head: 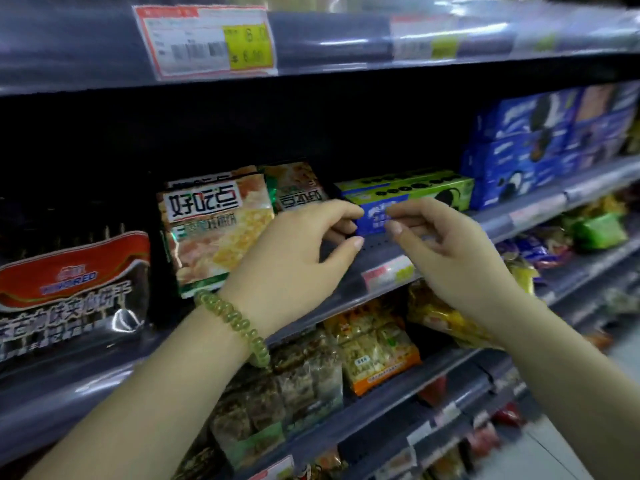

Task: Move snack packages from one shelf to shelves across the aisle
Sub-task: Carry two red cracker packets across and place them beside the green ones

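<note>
A green and blue cookie box (415, 188) lies lengthwise on the middle shelf (540, 206). My left hand (294, 251), with a green bead bracelet on its wrist, reaches to the box's left front corner; its fingertips touch the box and the thumb hangs below, apart from them. My right hand (446, 251) is just in front of the box's blue face, index finger and thumb spread a little, with nothing in them. The box rests on the shelf. To its left stand a cracker bag (214, 230) and a second bag (298, 188) behind it.
A black and red biscuit bag (69, 285) stands at the far left. Stacked blue cookie boxes (526, 147) fill the shelf to the right. The shelf above carries a price tag (207, 39). Lower shelves hold several snack packs (377, 351). Aisle floor (571, 455) shows at the bottom right.
</note>
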Tool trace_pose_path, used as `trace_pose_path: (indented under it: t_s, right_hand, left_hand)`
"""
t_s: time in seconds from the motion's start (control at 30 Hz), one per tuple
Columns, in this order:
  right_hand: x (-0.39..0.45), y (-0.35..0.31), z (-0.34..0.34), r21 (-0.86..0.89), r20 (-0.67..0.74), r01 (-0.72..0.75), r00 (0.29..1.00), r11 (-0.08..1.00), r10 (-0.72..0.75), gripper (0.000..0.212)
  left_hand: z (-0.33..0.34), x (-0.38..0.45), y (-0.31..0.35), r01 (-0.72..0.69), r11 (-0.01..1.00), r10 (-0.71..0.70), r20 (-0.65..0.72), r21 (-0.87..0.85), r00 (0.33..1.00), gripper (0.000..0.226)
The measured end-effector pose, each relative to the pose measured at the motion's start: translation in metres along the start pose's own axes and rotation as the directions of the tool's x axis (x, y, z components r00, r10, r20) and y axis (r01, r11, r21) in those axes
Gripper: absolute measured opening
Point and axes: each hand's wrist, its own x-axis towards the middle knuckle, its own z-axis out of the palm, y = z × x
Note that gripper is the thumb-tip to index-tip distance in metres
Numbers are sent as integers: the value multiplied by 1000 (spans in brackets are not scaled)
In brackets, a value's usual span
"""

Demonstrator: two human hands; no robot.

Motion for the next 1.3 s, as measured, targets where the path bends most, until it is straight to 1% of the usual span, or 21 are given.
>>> trace_pose_path:
  t_s: [0.07,0.17,0.27,0.4,0.5,0.6,0.7,0.8,0.83,0.9,1.03,1.1,1.3]
  right_hand:
    - [-9,14,-24,4,-43,-45,998,999,45,22]
    - [-22,37,-66,77,-154,-93,982,993,104,21]
    - [-36,59,-117,108,-255,-117,956,987,142,24]
    - [-61,91,-195,2,-313,-168,936,986,160,24]
    - [-82,117,-256,-76,-348,-211,922,975,172,28]
    - [-101,142,-314,-115,-375,-250,907,961,191,22]
    - [-113,168,-369,-140,-422,-308,878,941,225,19]
    - [-115,199,-412,-139,-460,-352,850,926,254,29]
    - [-115,211,-423,-141,-466,-363,845,921,262,30]
    - [-113,238,-443,-136,-477,-381,834,915,277,25]
    - [-95,297,-471,-98,-494,-406,813,908,310,23]
    - [-78,330,-488,-83,-492,-415,808,906,325,23]
    - [-6,419,-561,-90,-498,-455,791,886,355,16]
  left_hand:
    - [22,5,16,-29,995,32,38,-93,999,35]
    - [64,17,42,-11,971,35,99,-238,994,33]
    - [115,33,70,4,947,52,167,-321,984,31]
    - [198,59,112,47,915,71,276,-400,959,27]
    - [264,79,153,80,896,95,364,-438,927,26]
    - [323,96,194,126,859,109,418,-496,902,24]
    - [377,112,228,184,833,110,481,-522,870,23]
    - [422,131,256,235,794,126,531,-560,838,23]
    - [436,138,264,247,786,132,544,-567,829,24]
    - [463,153,277,271,780,126,567,-563,814,25]
    - [517,193,290,315,746,118,582,-586,805,23]
    - [547,222,294,330,740,110,589,-586,801,23]
    - [631,332,316,365,669,117,576,-648,809,23]
